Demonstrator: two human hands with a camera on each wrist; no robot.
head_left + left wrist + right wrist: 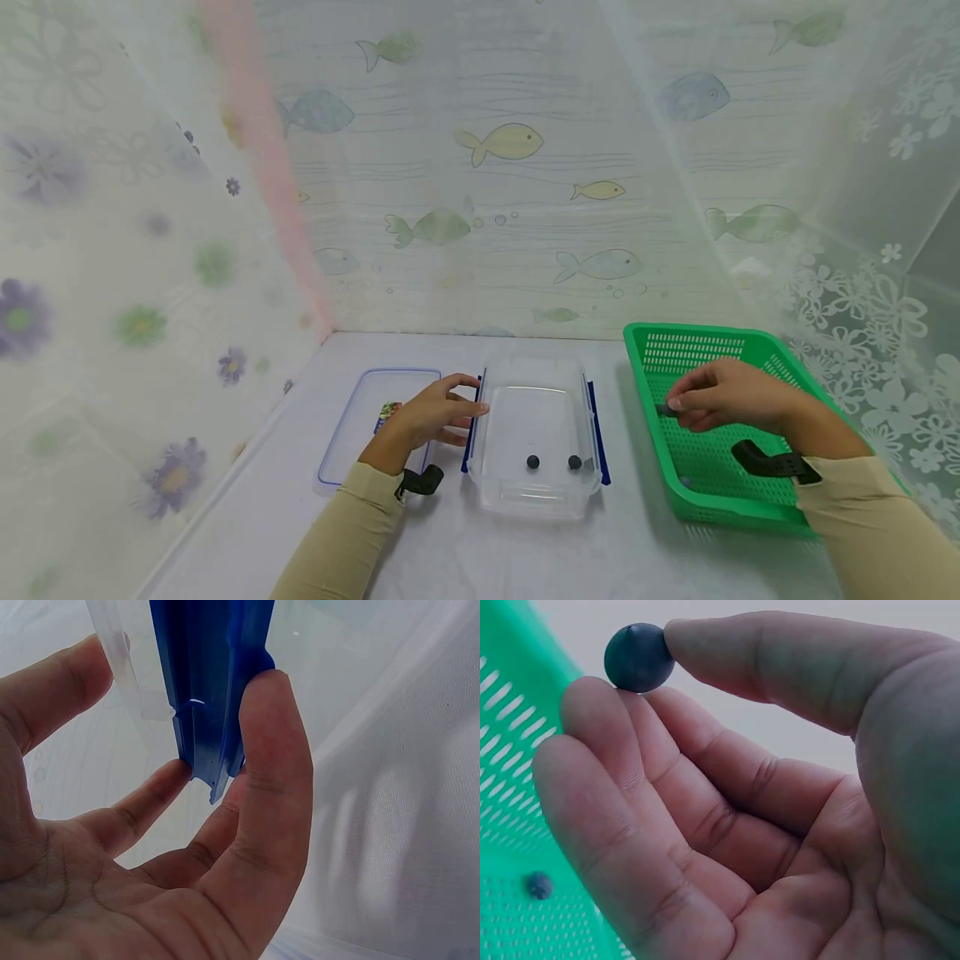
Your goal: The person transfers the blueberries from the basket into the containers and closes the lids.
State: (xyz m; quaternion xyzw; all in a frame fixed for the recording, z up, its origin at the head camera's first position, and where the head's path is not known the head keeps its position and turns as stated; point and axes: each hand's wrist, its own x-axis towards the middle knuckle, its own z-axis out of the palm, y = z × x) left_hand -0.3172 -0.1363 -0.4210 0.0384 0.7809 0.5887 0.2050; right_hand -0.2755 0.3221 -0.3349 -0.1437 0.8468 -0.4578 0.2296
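A clear plastic food container (532,417) with blue side latches (210,682) stands in the middle, and two dark blueberries (532,462) lie in its near half. My left hand (438,411) holds the container's left side, its thumb at the clear wall and its fingers around the blue latch. Over the left part of the green basket (651,442), my right hand (723,398) pinches a blueberry (639,658) between thumb and fingertips. Another blueberry (539,885) rests low in the basket.
A clear lid (352,425) with a blue seal lies flat left of the container, bearing a small coloured sticker (388,412). Sheer curtains (480,192) with fish and flower prints hang behind and at both sides of the white table (465,558).
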